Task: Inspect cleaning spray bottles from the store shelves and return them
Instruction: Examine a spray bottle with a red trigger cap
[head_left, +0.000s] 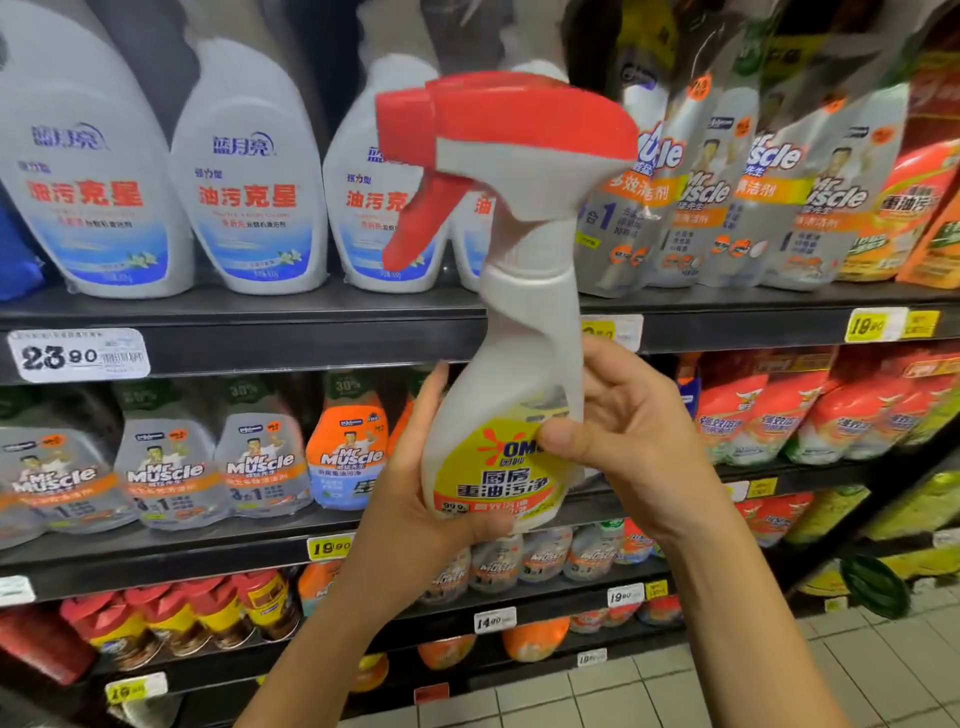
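I hold a white spray bottle (524, 332) with a red trigger head and a yellow label upright in front of the store shelves. My left hand (415, 483) cups its base from below and the left side, fingers curled round the body. My right hand (623, 421) grips the right side, its thumb pressed on the label's top edge. The red nozzle points left.
White bottles with blue labels (249, 176) fill the top shelf on the left, grey refill pouches (727, 197) on the right. Below stand more spray bottles (166, 473) and orange packs (769, 415). Black shelf edges (260, 338) carry price tags. The tiled floor (779, 670) shows at lower right.
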